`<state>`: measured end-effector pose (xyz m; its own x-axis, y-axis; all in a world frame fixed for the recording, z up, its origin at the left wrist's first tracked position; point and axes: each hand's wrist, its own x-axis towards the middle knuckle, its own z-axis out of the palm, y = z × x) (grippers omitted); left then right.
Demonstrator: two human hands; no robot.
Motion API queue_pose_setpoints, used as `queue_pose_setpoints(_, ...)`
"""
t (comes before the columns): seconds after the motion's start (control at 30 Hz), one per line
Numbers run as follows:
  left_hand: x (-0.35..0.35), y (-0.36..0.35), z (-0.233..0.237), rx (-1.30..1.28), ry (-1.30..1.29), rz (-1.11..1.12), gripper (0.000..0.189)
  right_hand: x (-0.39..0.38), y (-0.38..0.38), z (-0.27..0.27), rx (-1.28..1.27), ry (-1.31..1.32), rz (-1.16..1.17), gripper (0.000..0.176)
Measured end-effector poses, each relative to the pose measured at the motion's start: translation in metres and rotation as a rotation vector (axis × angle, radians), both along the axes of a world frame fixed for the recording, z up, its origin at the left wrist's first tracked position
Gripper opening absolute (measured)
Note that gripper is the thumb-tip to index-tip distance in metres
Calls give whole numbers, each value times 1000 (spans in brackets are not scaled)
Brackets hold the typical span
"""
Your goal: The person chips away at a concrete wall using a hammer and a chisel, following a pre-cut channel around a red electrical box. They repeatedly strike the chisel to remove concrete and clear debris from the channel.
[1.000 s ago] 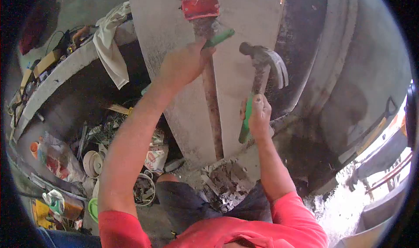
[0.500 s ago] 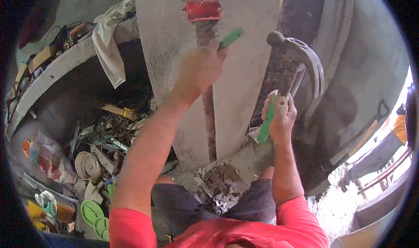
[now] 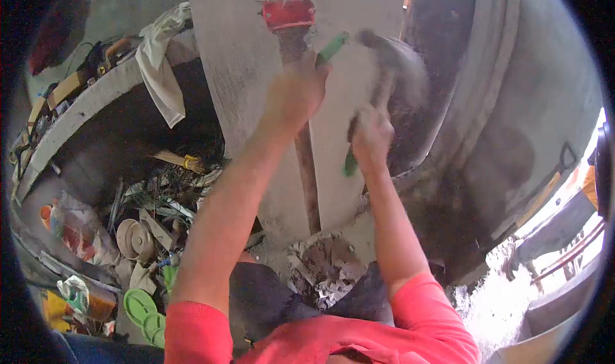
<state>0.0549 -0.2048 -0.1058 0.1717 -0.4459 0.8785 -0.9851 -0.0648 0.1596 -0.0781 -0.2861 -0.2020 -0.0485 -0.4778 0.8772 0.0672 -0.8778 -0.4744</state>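
Observation:
My left hand [image 3: 296, 98] is closed around a green-handled chisel [image 3: 332, 49] in front of the wall panel [image 3: 246, 63]. The chisel's grip sticks out above my fist, while its working end is hidden behind the hand. A vertical groove [image 3: 306, 172] is cut in the panel below a red box [image 3: 288, 14] set into it. To the right, my right hand [image 3: 373, 133] grips a claw hammer [image 3: 398, 63] by its handle, with the green butt showing below. Motion blurs the hammer head, which is raised to the right of the chisel and apart from it.
Rubble [image 3: 327, 265] lies at the panel's foot between my knees. A white cloth [image 3: 159, 76] hangs over a curved ledge [image 3: 96, 98] holding tools. Debris, a small straw brush [image 3: 182, 161] and green sandals [image 3: 142, 307] are at left. A shovel [image 3: 551, 185] leans at right.
My right hand has swung the hammer left and up, closer to the chisel. My left hand stays near the groove. The view has shifted slightly.

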Motion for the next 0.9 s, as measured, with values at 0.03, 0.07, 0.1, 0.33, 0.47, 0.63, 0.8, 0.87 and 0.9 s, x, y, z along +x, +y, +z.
queue_pose_setpoints(0.03,2,-2,-3,1,-1,-2,27,5,-8,10,-286,71,-309,25)
queue_pose_setpoints(0.07,6,-1,-5,-51,-115,-13,27,6,-8,12,51,73,-109,26)
queue_pose_setpoints(0.1,7,1,-5,-107,-227,-21,27,5,-3,17,382,72,95,27)
queue_pose_setpoints(0.33,-24,6,-28,-224,26,47,28,-35,4,-11,465,45,361,34)
queue_pose_setpoints(0.47,10,9,-28,20,-58,137,28,-36,6,-29,538,-56,436,36)
queue_pose_setpoints(0.63,58,7,-4,104,-254,122,29,-15,12,-42,488,-183,514,36)
queue_pose_setpoints(0.8,60,25,9,291,-494,253,29,31,31,-63,606,-251,571,48)
queue_pose_setpoints(0.87,69,25,12,297,-564,241,28,59,62,-56,783,-407,792,49)
queue_pose_setpoints(0.9,72,26,12,297,-614,229,26,73,76,-53,955,-545,1009,50)
